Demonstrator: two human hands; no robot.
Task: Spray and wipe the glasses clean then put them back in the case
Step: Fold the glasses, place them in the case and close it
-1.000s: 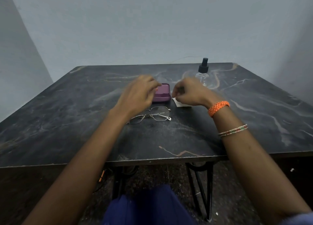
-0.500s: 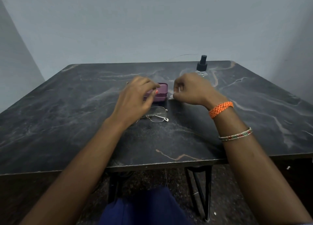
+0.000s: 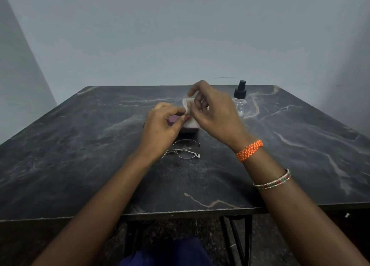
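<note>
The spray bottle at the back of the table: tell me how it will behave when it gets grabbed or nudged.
The spray bottle stands upright, narrow and taller than wide, so a sideways nudge would probably tip it. Its clear body looks nearly empty, so it is likely light. The smooth rounded plastic may be a little slippery, and it could roll if it falls onto the table.

No text, label, brand, number or sign can be read anywhere in the head view. The spray bottle (image 3: pixel 240 101) is clear plastic with a plain black pump top and bears no readable label. The purple case (image 3: pixel 176 120) shows no lettering on the part not hidden by the hands. The white cloth (image 3: pixel 190 113) shows no print. The glasses (image 3: pixel 185 151) carry no legible marking. The dark marbled worktop (image 3: pixel 80 145) has veins only, no writing.
</note>
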